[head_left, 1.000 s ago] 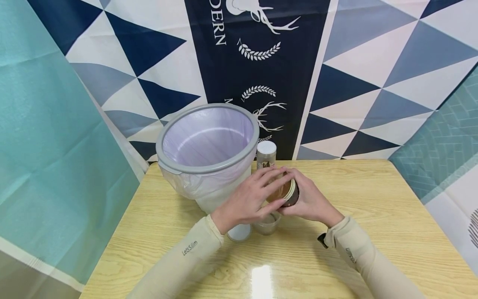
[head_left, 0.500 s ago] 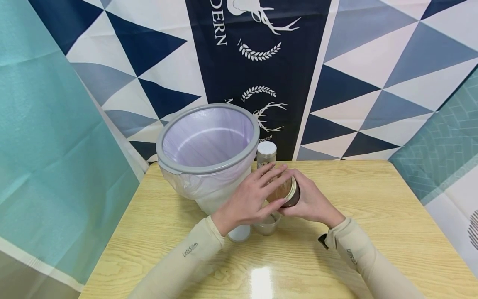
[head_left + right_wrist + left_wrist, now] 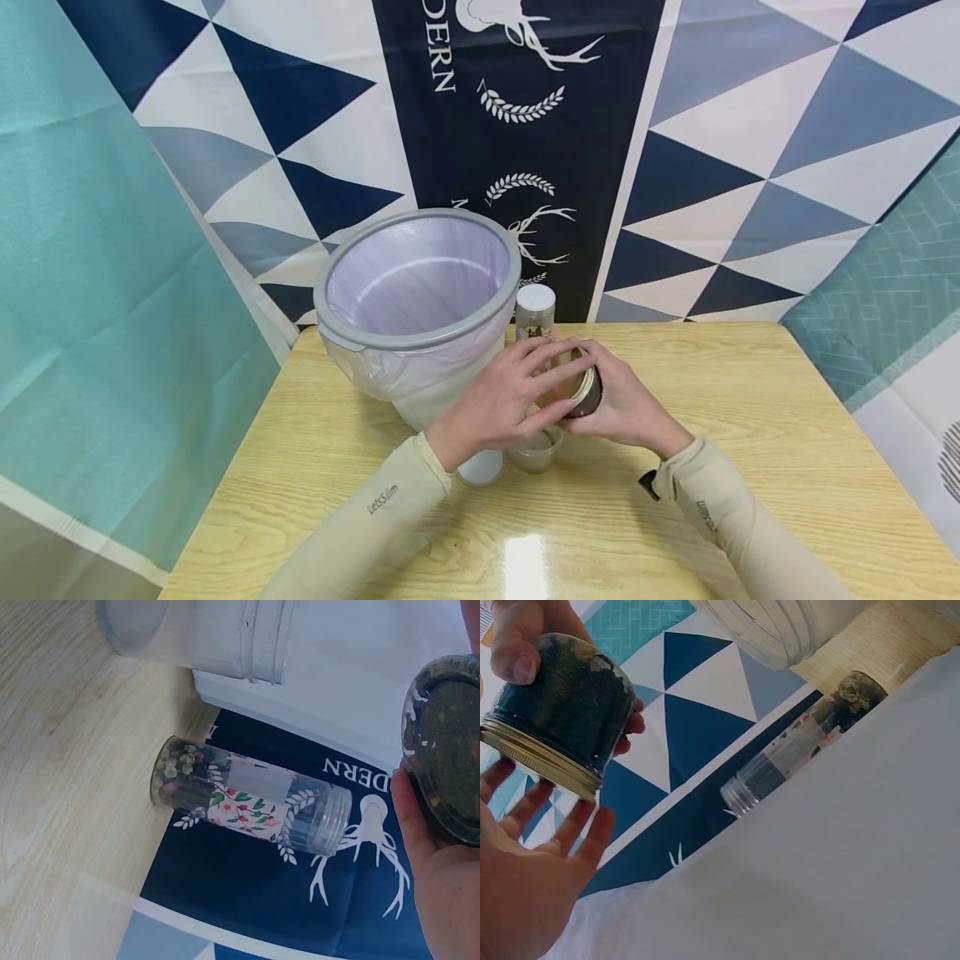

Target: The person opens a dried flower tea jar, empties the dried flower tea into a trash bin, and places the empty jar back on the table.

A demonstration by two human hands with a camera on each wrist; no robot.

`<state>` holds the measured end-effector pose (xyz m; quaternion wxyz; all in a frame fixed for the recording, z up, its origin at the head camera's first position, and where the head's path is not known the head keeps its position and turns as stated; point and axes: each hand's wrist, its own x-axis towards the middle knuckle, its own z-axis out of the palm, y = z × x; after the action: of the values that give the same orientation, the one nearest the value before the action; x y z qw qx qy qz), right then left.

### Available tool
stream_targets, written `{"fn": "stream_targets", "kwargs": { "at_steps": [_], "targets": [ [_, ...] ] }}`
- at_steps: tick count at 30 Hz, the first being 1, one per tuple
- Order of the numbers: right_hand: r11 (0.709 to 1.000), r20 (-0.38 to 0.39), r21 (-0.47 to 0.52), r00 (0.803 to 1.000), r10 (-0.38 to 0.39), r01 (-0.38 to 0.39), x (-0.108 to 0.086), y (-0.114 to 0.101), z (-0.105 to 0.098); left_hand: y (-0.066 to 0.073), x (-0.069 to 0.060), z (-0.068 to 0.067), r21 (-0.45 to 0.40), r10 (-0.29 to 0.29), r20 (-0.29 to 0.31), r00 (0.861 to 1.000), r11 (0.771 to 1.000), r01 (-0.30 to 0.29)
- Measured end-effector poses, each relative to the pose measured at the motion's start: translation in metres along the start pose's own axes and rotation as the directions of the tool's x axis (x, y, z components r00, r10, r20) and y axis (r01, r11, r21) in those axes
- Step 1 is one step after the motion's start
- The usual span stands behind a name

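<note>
My right hand (image 3: 618, 396) grips a squat glass jar (image 3: 566, 705) with dark contents, held tilted above the table. Its gold screw lid (image 3: 540, 765) faces my left hand (image 3: 498, 396). The left fingers and thumb curl round the lid's edge from the left, with the palm apart from it. In the right wrist view the jar's base (image 3: 457, 750) shows and the lid is hidden. Below the hands stands a clear plastic tub (image 3: 535, 457), partly covered by the left hand. A white round lid (image 3: 481, 468) lies beside it.
Behind the hands stands a tall clear canister (image 3: 251, 799) with a floral label, dried flowers inside and a white cap. A bin (image 3: 416, 340) with a grey rim and purple liner stands at left on the wooden table (image 3: 712, 467). Patterned cloth (image 3: 720, 167) hangs behind.
Half a second ago the left fingers were straighter and partly lifted off the lid; now they have come back round it. The jar and right hand have barely moved.
</note>
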<state>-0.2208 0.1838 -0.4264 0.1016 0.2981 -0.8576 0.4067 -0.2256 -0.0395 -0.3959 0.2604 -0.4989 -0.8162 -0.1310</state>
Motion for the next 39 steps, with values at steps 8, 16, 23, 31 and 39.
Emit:
{"fn": "stream_targets", "kwargs": {
  "at_steps": [8, 16, 23, 31, 39],
  "targets": [
    [1.000, 0.007, 0.014, 1.000, 0.016, -0.016, -0.0008, 0.0017, 0.0024, 0.0038, -0.0002, 0.0024, 0.007, -0.094, 0.009, 0.996, 0.996, 0.094],
    [1.000, 0.000, -0.009, 1.000, -0.022, 0.022, 0.0014, 0.0013, 0.0011, 0.0003, -0.0027, -0.0032, -0.004, -0.017, 0.001, 1.000, 1.000, 0.017],
    [1.000, 0.021, 0.000, 1.000, -0.013, 0.013, 0.0006, 0.0000, 0.0007, -0.0024, -0.0043, -0.0040, -0.025, 0.064, 0.031, 0.997, 0.998, -0.063],
    [1.000, 0.019, 0.011, 1.000, 0.004, -0.005, -0.0021, 0.0007, 0.0016, 0.0009, -0.0001, -0.0003, 0.000, -0.015, 0.031, 0.999, 1.000, 0.015],
    [0.999, 0.023, 0.035, 0.999, 0.026, -0.027, -0.0028, 0.0020, 0.0025, 0.0043, 0.0011, 0.0006, 0.028, -0.128, 0.033, 0.991, 0.991, 0.128]
  ]
}}
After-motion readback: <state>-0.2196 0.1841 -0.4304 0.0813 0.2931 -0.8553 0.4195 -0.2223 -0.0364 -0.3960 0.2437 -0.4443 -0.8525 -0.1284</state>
